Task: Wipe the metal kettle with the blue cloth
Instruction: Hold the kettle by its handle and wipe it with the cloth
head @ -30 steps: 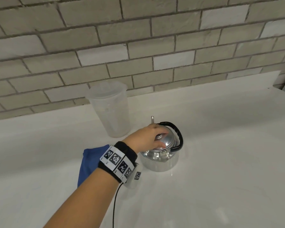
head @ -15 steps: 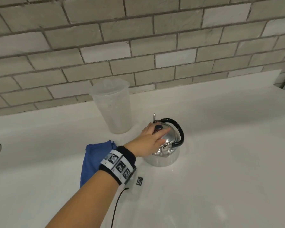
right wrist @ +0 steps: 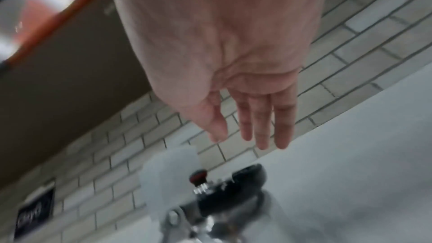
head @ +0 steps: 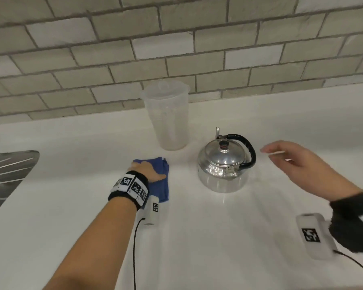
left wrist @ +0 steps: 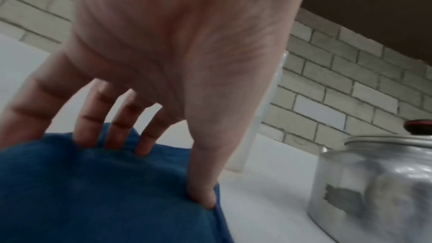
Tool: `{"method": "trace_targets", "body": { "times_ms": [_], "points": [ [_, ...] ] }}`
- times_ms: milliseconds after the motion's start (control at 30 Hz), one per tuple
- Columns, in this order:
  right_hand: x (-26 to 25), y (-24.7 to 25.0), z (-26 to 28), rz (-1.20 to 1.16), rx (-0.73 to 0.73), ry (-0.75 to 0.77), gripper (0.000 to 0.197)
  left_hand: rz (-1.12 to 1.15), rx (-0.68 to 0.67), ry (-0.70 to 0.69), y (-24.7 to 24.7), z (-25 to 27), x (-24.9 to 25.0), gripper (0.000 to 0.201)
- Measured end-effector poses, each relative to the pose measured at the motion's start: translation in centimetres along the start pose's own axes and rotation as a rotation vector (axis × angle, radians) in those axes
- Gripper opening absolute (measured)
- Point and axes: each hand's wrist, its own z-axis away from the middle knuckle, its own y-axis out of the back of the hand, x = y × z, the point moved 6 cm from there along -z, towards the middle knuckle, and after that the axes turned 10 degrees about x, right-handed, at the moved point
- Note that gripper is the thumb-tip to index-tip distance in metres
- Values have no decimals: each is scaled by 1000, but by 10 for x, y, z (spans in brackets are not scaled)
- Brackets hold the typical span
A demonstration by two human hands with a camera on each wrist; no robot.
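The metal kettle [head: 223, 166] with a black handle and a dark lid knob stands on the white counter [head: 197, 237]. To its left lies the folded blue cloth [head: 162, 181]. My left hand [head: 149, 170] rests on top of the cloth. In the left wrist view its spread fingers [left wrist: 142, 145] and thumb touch the blue cloth [left wrist: 105, 191], with the kettle [left wrist: 374, 182] off to the right. My right hand [head: 281, 153] hovers right of the kettle, fingers straight, holding nothing. In the right wrist view the right hand [right wrist: 240, 139] hangs above the kettle [right wrist: 222, 210].
A translucent plastic jug [head: 166, 116] stands behind the cloth and kettle, close to the brick-tiled wall [head: 176, 49]. A metal drainboard [head: 8, 170] lies at the far left. Bare counter stretches in front of and right of the kettle.
My left hand has left the kettle lid and moved left onto the blue cloth. My right hand has come into view at the right of the kettle.
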Motion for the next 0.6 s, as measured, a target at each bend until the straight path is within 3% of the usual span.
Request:
{"method": "trace_targets", "body": {
  "times_ms": [133, 233, 333, 433, 600],
  "points": [
    [33, -47, -41, 318, -240, -5, 48, -142, 27, -74, -7, -4, 14, 58],
    [42, -58, -47, 418, -318, 16, 31, -148, 62, -120, -2, -3, 19, 48],
    [33, -60, -50, 447, -240, 119, 12, -34, 100, -102, 0, -4, 10, 54],
    [19, -53, -51, 477, -205, 182, 16, 342, 107, -67, 4, -9, 2, 38],
    [-34, -50, -56, 525, -239, 381, 15, 1083, 276, -108, 25, 0, 30, 32]
  ]
}}
